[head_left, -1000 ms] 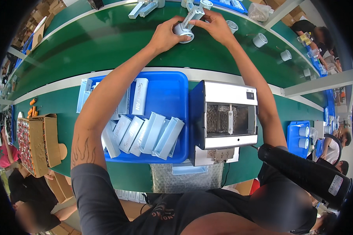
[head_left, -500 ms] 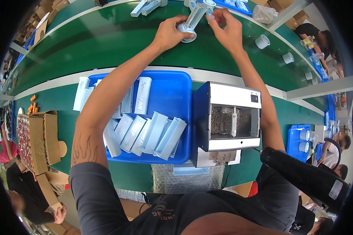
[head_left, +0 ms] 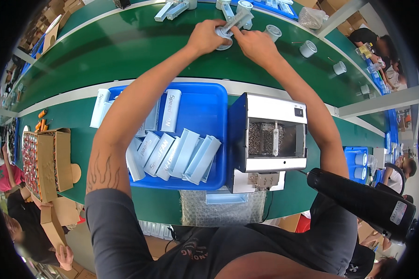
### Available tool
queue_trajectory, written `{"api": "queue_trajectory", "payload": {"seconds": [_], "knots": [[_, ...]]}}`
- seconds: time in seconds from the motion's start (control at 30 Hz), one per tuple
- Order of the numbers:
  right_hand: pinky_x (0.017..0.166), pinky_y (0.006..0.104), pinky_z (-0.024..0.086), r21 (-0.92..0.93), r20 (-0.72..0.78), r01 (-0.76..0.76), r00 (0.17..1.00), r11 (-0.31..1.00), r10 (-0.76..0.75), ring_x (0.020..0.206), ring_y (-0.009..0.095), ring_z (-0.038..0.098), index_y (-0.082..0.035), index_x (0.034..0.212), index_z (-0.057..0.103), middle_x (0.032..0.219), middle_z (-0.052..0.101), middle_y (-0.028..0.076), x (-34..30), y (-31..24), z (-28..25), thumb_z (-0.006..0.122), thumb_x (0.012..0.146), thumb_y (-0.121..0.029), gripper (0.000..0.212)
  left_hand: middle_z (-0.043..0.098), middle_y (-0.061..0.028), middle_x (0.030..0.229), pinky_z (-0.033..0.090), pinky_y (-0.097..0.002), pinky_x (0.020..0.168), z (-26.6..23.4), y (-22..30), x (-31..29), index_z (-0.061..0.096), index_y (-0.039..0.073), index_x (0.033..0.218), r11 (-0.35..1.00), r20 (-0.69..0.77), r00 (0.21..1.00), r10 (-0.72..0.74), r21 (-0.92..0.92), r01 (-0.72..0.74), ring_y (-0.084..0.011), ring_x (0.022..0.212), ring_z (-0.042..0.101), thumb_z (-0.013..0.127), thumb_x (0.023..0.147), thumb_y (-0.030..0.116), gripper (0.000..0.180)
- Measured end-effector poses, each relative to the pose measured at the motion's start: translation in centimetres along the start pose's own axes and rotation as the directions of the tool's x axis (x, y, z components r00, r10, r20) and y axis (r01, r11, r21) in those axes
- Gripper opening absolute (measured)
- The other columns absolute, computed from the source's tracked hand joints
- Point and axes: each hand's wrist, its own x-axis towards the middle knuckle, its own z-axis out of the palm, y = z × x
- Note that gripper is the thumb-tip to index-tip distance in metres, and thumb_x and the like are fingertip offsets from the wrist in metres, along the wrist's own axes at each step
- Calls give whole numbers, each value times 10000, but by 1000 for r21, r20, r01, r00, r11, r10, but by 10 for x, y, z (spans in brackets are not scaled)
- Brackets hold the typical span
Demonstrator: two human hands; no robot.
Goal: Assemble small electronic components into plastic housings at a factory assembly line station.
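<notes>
At the far side, above the green belt, my left hand (head_left: 206,38) is closed around the round base of a light blue fan housing (head_left: 236,22). The housing's long hollow body tilts up and to the right. My right hand (head_left: 257,45) presses its fingers against the housing's lower body from the right; their tips are partly hidden. Just behind stand more light blue housings with round bases (head_left: 244,5). A round light blue cup (head_left: 273,32) stands close to the right hand.
Below my left forearm lies a blue tray (head_left: 209,100) with several light blue housings (head_left: 202,158). Beside it stands a silver-black screw feeder (head_left: 274,139) full of screws. A black power screwdriver (head_left: 358,200) juts in at right. At left sits a cardboard box (head_left: 46,162) of small parts.
My right hand has come down and left, from the housing's upper end to its lower body. The housing tilts further right. A cup formerly behind the right hand now shows.
</notes>
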Motion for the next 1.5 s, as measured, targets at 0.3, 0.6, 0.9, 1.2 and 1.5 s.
{"api": "queue_trajectory", "payload": {"seconds": [0.3,0.6,0.9,1.2,1.5], "knots": [[874,367,585,825,506,-420,847,-377,162,931,286,719,103,1065,639,1022,706,228,1,10,7,565,950,-287,413,729,-165,1094,546,-354,880,12,-5,-9,662,10,1241,983,-209,974,-91,-173,55,-271,976,715,873,686,209,626],[537,229,494,940,193,-252,949,231,251,644,103,614,-28,1179,677,876,650,59,0,69,-20,685,922,-393,447,712,-71,1111,479,-290,952,-32,10,29,653,59,1302,955,604,779,169,-297,24,-164,1034,643,806,766,235,585],[660,250,514,924,378,-253,712,-286,592,726,135,666,8,1120,612,966,753,161,15,198,70,664,953,-312,365,688,-72,991,519,-279,819,-111,16,3,653,-26,1137,740,408,629,661,-493,-458,-151,904,639,718,899,234,359],[513,266,500,927,331,-343,555,-152,763,570,140,612,28,1075,650,772,721,125,22,179,129,562,981,-381,428,531,-58,1299,460,-391,1013,-141,67,-102,731,226,1140,932,878,478,-5,178,-315,-273,1188,524,777,677,-2,519],[784,373,594,126,-455,17,889,992,42,928,307,685,-25,1306,554,1236,642,168,5,159,83,747,841,-180,527,692,-71,980,499,-369,931,-165,58,-70,728,46,1012,976,748,655,107,48,-214,-242,945,650,810,680,42,342]]}}
